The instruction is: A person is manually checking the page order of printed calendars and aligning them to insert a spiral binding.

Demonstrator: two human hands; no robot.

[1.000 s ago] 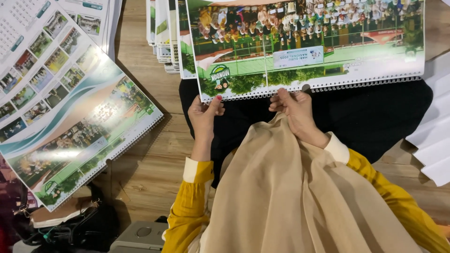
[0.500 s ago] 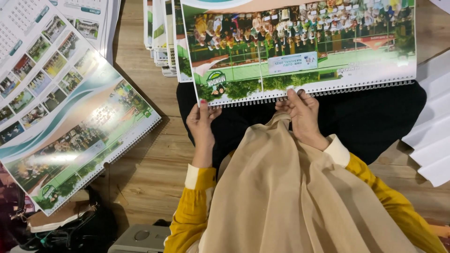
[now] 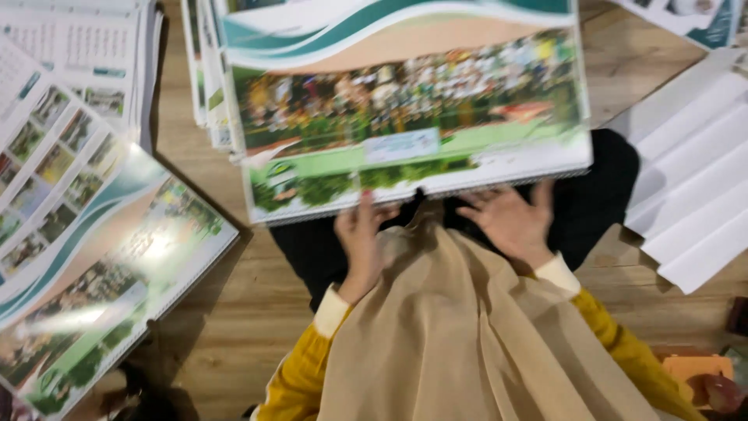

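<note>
Both hands have let go of the glossy spiral-bound photo calendar [image 3: 405, 117], the left hand [image 3: 360, 234] touching its near edge with loose fingers, the right hand [image 3: 510, 222] spread open just below it, the calendar now resting across the lap beyond them.

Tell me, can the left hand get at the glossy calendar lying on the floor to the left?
Probably yes. The left hand is at the lower edge of the calendar on the lap, and only bare wooden floor lies between it and the glossy calendar.
</note>
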